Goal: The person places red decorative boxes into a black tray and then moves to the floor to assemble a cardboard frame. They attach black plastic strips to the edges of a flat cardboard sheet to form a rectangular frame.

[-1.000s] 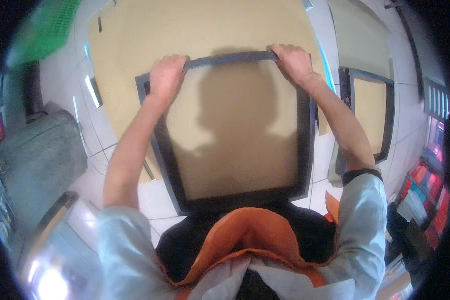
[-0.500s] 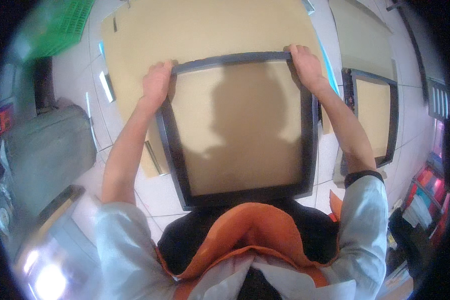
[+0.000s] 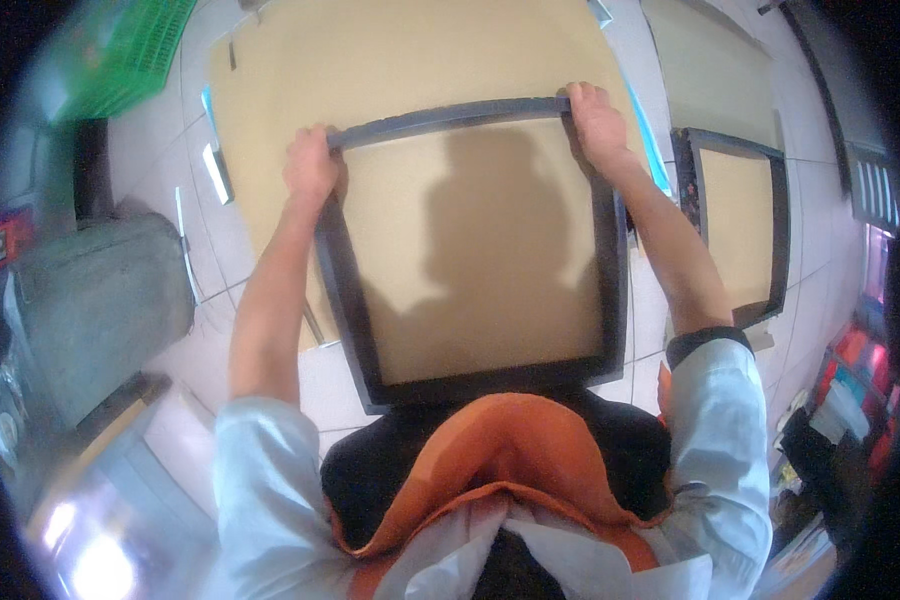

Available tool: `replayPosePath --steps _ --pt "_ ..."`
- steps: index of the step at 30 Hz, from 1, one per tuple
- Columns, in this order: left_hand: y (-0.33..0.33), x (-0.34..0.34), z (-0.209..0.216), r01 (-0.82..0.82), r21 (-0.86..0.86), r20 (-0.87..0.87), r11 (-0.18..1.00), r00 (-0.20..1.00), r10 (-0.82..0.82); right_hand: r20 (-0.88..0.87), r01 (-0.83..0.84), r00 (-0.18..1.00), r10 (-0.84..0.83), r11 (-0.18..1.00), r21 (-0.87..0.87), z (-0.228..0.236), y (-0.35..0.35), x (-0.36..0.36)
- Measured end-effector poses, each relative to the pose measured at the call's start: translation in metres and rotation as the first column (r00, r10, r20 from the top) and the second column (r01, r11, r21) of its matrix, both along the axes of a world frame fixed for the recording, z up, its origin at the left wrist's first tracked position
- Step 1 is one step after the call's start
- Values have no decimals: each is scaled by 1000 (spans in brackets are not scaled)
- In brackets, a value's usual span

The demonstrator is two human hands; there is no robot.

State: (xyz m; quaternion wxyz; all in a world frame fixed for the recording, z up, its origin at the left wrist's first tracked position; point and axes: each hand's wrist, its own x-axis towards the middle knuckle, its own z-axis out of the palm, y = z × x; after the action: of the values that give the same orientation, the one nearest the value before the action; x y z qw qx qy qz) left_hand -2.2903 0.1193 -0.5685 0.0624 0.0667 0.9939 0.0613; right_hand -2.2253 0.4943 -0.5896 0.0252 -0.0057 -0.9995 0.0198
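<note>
A dark-edged rectangular frame (image 3: 450,118) lies in front of me, its near side close to my body. Inside its border is a flat tan panel (image 3: 400,260), with a broad shadow across it. My left hand (image 3: 312,168) is closed around the far left corner. At the far right corner, my right hand (image 3: 599,130) has its fingers curled over the rim. Both arms reach forward along the frame's sides. Beyond and partly under it spreads a large tan sheet (image 3: 410,50); the undersides of both hands are hidden.
To the right, a similar dark frame (image 3: 782,235) with a tan centre lies on the tiled floor (image 3: 815,225). A green plastic crate (image 3: 140,50) is at the far left, above a grey-green block-like object (image 3: 110,300). Red and mixed items (image 3: 855,390) crowd the lower right.
The frame's far side has shifted slightly to the left, with both hands still gripping its corners. The whole view has also moved a little.
</note>
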Motion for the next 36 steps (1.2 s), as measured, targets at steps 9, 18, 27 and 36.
replayPosePath --steps 9,18,27,36 --pt "-17 3 -11 14 87 16 996 1000 -15 103 96 991 -86 991 -96 8 -4 -4" --pt "-9 8 -14 2 81 -25 997 1000 0 35 215 975 -219 973 80 16 -17 -7" --pt "-30 52 -27 -51 474 -91 879 990 106 77 404 899 -432 747 -527 8 4 -6" --pt "-50 124 -7 75 455 -124 887 992 -20 371 416 907 -200 292 -861 -5 47 156"
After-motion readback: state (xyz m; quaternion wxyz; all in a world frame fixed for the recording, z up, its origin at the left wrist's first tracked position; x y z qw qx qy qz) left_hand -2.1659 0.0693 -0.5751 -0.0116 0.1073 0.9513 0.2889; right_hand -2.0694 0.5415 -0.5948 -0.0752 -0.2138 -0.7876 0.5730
